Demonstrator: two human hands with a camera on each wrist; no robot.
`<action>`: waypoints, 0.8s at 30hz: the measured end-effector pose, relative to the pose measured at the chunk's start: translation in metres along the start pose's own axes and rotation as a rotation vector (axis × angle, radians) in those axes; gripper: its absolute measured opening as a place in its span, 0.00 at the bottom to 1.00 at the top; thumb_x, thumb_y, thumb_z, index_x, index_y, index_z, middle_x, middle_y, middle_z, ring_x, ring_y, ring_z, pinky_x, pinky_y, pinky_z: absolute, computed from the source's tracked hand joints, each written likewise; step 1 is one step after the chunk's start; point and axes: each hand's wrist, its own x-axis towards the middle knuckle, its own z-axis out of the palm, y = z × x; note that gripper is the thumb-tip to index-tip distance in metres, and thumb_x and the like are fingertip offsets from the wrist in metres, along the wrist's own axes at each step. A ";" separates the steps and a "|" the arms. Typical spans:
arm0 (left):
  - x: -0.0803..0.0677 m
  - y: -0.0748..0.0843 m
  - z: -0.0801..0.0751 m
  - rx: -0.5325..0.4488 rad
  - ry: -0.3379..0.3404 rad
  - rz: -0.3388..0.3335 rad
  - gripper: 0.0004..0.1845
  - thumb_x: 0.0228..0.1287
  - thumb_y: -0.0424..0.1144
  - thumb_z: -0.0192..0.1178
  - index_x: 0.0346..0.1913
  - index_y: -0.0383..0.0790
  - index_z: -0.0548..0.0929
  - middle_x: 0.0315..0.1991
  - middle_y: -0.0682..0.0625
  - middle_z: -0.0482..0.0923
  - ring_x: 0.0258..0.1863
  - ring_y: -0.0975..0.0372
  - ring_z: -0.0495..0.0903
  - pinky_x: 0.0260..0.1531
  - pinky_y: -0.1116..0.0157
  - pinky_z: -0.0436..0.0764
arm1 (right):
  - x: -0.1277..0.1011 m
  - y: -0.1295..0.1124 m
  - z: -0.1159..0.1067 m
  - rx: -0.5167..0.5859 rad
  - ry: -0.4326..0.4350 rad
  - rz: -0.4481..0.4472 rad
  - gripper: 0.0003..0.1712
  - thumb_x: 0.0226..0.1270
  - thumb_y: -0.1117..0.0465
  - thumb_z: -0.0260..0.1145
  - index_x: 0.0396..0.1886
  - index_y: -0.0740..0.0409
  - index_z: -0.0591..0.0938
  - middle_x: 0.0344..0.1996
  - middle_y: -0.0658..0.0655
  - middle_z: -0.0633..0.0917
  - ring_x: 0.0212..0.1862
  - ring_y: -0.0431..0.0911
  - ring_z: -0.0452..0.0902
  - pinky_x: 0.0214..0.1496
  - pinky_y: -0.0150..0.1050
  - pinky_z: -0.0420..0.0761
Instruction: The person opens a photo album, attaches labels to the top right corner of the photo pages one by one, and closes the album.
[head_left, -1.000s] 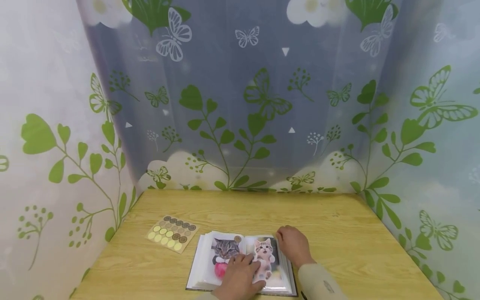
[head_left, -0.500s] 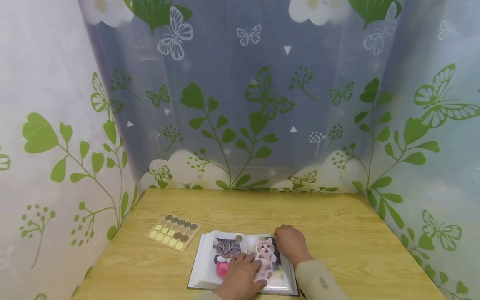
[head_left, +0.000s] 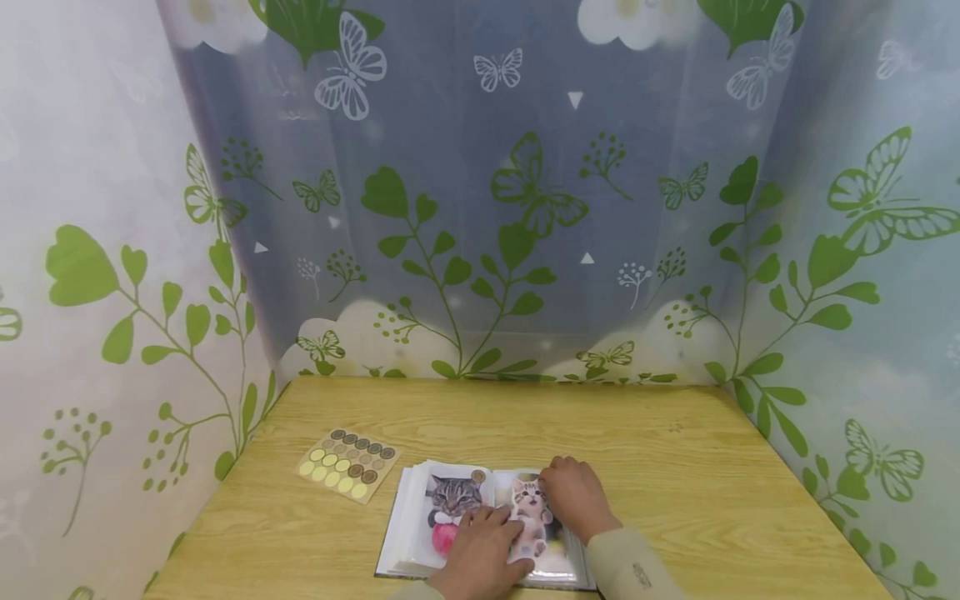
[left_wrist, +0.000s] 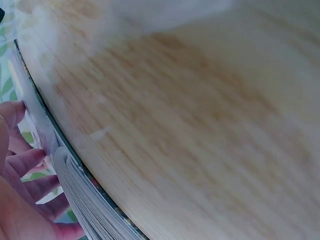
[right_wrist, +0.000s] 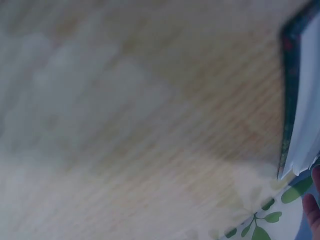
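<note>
An open photo album (head_left: 551,575) lies at the table's near side, with a tabby cat picture (head_left: 450,498) on its left page and a kitten picture (head_left: 531,525) on its right. Across the middle of the album rests my left hand (head_left: 480,550), fingers spread and touching both pages. My right hand (head_left: 576,498) lies over the upper right part of the kitten picture, its fingers bent down to the page. Its fingertips are hidden in the head view, and I cannot tell whether they hold anything. A round brown sticker (head_left: 477,476) sits at the tabby picture's upper right corner.
Left of the album, a sheet of round stickers (head_left: 349,465) in yellow and brown lies on the wood-grain table (head_left: 697,467). Curtains (head_left: 480,292) printed with leaves and butterflies enclose the table at the back and both sides.
My right hand has moved left, from the right page's upper outer corner onto the kitten picture. My left hand keeps its place on the album.
</note>
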 end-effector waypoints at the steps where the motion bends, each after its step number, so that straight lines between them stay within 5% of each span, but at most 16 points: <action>1: 0.000 0.000 0.000 -0.001 -0.001 0.001 0.28 0.59 0.62 0.63 0.57 0.49 0.83 0.61 0.48 0.76 0.60 0.51 0.73 0.58 0.46 0.72 | -0.001 0.000 0.001 0.000 -0.004 -0.005 0.06 0.62 0.60 0.70 0.25 0.51 0.85 0.24 0.50 0.77 0.29 0.48 0.76 0.35 0.46 0.80; 8: -0.001 0.002 0.002 -0.005 0.003 0.005 0.29 0.61 0.62 0.62 0.58 0.46 0.83 0.61 0.46 0.76 0.60 0.50 0.73 0.58 0.45 0.72 | -0.013 -0.004 0.002 0.002 -0.021 -0.029 0.04 0.62 0.62 0.68 0.35 0.55 0.87 0.32 0.52 0.81 0.39 0.50 0.78 0.48 0.52 0.79; 13: -0.001 0.002 0.004 0.000 0.009 0.008 0.30 0.61 0.62 0.62 0.58 0.46 0.83 0.61 0.46 0.76 0.59 0.50 0.73 0.58 0.45 0.72 | -0.023 -0.007 0.003 0.064 -0.014 -0.020 0.13 0.69 0.54 0.64 0.44 0.57 0.86 0.40 0.55 0.83 0.46 0.52 0.79 0.55 0.54 0.77; 24: 0.000 0.002 0.003 0.033 -0.005 0.004 0.30 0.62 0.63 0.60 0.59 0.48 0.82 0.63 0.47 0.75 0.62 0.48 0.72 0.59 0.43 0.71 | -0.039 -0.010 -0.001 0.127 -0.090 -0.015 0.24 0.76 0.53 0.57 0.61 0.65 0.78 0.60 0.60 0.79 0.63 0.56 0.73 0.67 0.59 0.67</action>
